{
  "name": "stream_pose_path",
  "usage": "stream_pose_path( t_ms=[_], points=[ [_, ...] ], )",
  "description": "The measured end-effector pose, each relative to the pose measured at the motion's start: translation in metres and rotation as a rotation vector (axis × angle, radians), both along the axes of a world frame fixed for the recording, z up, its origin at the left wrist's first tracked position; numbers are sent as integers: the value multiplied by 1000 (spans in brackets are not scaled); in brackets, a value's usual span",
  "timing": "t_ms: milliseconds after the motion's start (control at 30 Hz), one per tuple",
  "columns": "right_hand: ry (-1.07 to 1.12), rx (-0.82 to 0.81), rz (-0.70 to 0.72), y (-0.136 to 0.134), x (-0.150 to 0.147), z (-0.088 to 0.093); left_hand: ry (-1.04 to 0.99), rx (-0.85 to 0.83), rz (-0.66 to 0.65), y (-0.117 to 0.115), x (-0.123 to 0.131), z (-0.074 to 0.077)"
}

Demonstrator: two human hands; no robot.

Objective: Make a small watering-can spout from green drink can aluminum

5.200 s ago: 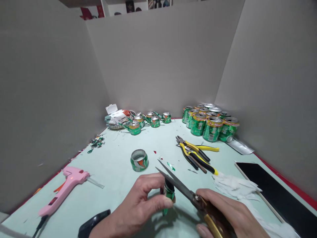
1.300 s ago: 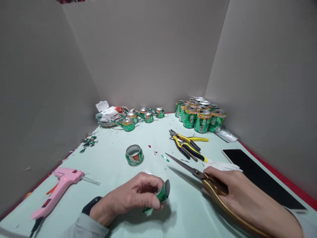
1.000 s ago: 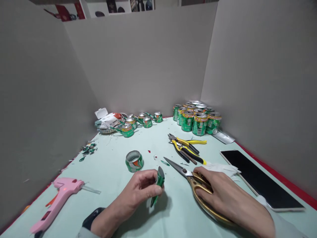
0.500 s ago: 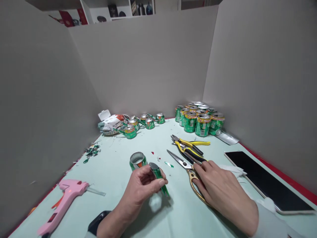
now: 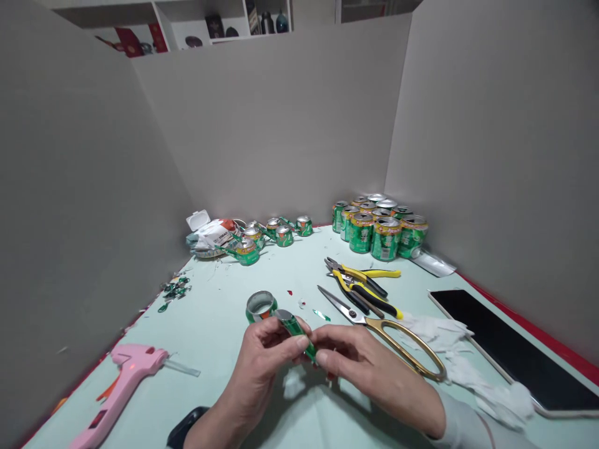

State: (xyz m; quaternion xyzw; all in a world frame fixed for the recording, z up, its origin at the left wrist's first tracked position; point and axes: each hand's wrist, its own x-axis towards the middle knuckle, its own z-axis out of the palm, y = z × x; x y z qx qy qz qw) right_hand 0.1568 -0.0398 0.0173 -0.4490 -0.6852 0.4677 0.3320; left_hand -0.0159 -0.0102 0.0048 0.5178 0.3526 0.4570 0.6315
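Note:
Thumb and fingers of my left hand (image 5: 271, 355) are closed round a rolled green can-metal tube (image 5: 291, 325), tilted, its silver end facing up and to the left. My right hand (image 5: 358, 358) pinches the tube's lower right end, its fingertips close to the left ones. Just behind my left hand stands a cut-down can (image 5: 261, 305), open at the top and partly hidden by the fingers. Gold-handled scissors (image 5: 374, 321) lie on the table behind and to the right of my right hand. Small green and red scraps (image 5: 321, 315) lie behind the tube.
Pliers with yellow-black handles (image 5: 360, 284) lie beyond the scissors. A pink glue gun (image 5: 126, 386) is at left, a tablet (image 5: 510, 349) and white gloves (image 5: 435, 333) at right. Uncut green cans (image 5: 386, 237), small can pots (image 5: 246, 251) and metal scraps (image 5: 175, 288) stand or lie farther back.
My right hand has left the scissors and moved left to the tube, taking hold of its lower end. My left hand keeps its hold on the tube.

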Motion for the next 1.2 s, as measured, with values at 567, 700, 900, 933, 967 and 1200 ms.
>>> stream_pose_path(
  t_ms=[567,700,900,933,967,1200],
  points=[
    [32,43,-112,8,8,-10,29,-14,76,-2,-3,-4],
    [58,26,-110,6,6,-14,52,56,60,-1,-3,-3],
    [39,-41,-11,6,7,-7,-87,-44,-161,-2,-1,-4],
    [38,-17,-14,7,9,-5,-107,-68,-194,-2,0,-4],
    [43,19,-35,8,11,-3,-116,-82,-216,-2,1,-4],
    [223,122,-80,9,24,-3,-176,-230,-454,-5,5,-14]
  ],
)
